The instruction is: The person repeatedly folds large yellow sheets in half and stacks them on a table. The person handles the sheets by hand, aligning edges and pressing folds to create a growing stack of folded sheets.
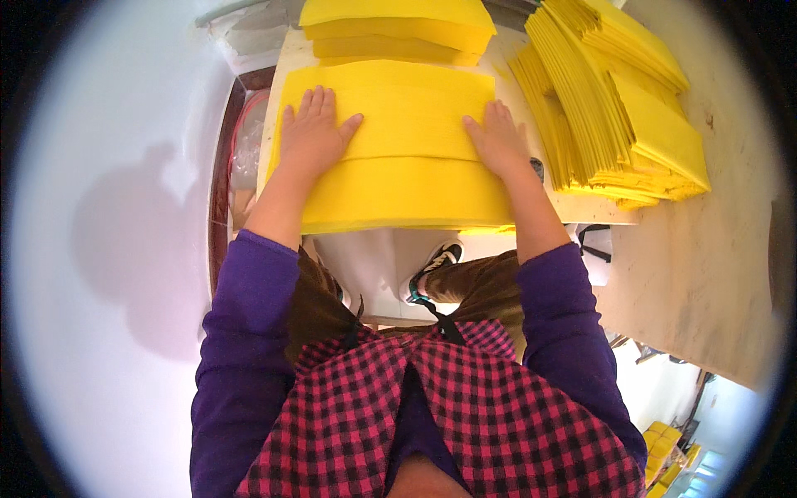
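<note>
Head view: left hand [314, 134] and right hand [501, 139] rest, grips spread, on rectangular yellow felt-like sheets [407, 116] at the flat, pale wood-like surface's [583, 208] near edge; I'd call it smoothing, next needing even pressure.

At left we see a white wall [108, 100] bearing a soft shadow [137, 241]; pale floor [357, 256] beneath the light wooden surface [583, 207]; a stained wooden panel [689, 274] at right; bluish glare [706, 471] lower right.
</note>
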Demonstrator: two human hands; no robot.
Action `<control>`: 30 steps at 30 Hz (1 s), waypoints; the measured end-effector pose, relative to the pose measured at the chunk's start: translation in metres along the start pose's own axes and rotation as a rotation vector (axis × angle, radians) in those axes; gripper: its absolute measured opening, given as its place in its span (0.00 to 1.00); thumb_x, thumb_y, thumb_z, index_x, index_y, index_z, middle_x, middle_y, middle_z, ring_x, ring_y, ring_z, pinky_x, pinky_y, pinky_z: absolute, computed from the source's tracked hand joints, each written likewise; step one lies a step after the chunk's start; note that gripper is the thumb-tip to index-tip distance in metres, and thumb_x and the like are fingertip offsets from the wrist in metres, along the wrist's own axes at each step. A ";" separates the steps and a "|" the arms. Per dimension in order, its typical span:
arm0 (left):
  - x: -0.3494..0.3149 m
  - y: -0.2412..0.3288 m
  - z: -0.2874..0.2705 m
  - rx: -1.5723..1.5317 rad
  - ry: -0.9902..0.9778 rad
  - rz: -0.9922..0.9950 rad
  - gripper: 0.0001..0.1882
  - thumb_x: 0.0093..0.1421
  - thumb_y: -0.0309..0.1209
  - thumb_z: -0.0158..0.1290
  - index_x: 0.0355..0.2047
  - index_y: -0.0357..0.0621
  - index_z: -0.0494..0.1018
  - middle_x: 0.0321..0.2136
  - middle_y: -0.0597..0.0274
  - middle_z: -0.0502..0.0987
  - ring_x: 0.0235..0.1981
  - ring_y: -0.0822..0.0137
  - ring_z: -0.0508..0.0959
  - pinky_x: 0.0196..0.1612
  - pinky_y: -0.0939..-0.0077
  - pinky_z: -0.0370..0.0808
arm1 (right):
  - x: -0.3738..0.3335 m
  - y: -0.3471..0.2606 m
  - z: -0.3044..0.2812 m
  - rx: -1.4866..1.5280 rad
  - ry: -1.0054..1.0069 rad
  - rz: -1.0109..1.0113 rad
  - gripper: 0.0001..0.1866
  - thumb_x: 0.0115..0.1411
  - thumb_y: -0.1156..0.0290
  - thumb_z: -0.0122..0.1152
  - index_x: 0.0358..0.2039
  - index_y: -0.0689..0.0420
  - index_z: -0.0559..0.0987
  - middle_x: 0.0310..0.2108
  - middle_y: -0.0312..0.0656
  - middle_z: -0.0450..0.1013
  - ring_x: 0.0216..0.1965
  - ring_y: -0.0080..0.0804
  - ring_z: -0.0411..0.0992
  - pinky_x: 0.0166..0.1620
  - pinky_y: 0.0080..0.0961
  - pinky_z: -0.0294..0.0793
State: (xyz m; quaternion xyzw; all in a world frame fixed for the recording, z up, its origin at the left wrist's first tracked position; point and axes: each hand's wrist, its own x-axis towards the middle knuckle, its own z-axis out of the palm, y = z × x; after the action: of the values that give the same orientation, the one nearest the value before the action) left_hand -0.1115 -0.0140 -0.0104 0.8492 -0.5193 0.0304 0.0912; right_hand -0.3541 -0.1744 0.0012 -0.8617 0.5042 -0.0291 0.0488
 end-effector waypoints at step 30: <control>0.021 -0.031 -0.018 -0.125 -0.013 0.078 0.20 0.62 0.35 0.43 0.55 0.48 0.68 0.52 0.53 0.71 0.57 0.56 0.68 0.56 0.51 0.63 | 0.060 0.026 -0.032 0.205 0.152 -0.408 0.15 0.55 0.65 0.60 0.42 0.57 0.80 0.43 0.46 0.75 0.47 0.46 0.72 0.50 0.34 0.70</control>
State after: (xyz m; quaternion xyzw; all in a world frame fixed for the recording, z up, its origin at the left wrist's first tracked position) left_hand -0.0737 -0.0155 0.0062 0.8211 -0.5536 -0.0041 0.1391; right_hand -0.3503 -0.2411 0.0304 -0.9316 0.3164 -0.1540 0.0910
